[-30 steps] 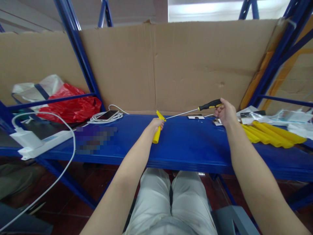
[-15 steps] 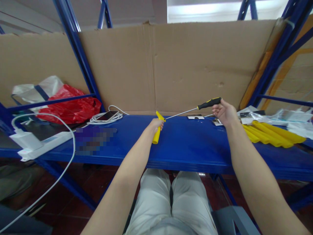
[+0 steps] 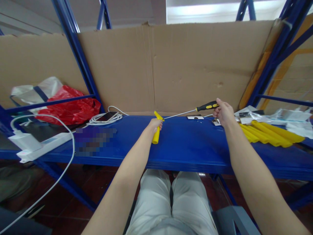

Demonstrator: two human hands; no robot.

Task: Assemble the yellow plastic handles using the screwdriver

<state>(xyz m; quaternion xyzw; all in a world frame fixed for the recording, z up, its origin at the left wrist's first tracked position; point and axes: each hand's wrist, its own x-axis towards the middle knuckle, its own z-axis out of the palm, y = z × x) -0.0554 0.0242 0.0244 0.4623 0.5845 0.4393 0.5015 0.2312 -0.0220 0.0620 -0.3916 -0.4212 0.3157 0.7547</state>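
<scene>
My left hand (image 3: 155, 124) is wrapped round a yellow tube-shaped plastic piece (image 3: 156, 137), its wide lower end near the blue tabletop and a slanted part showing above the fist. From the right, a long screwdriver (image 3: 180, 114) reaches across to this piece. Its tip meets the piece beside my left fingers, where I cannot make out the exact contact. My right hand (image 3: 224, 112) has its fingers closed on the end of the black-and-yellow handle. Several more yellow tubes (image 3: 274, 133) lie side by side right of my right forearm.
Cardboard (image 3: 117, 71) stands along the back of the blue table (image 3: 190, 147). At left are a power strip (image 3: 46, 147) with a looping white cable, a phone (image 3: 109, 116) with coiled cable, and a red bag (image 3: 73, 106). Clear plastic packaging (image 3: 288, 117) lies at right.
The screwdriver handle has turned about its length, so its yellow patches now face me. My right fingers have shifted on the handle's end. The left hand's hold looks the same.
</scene>
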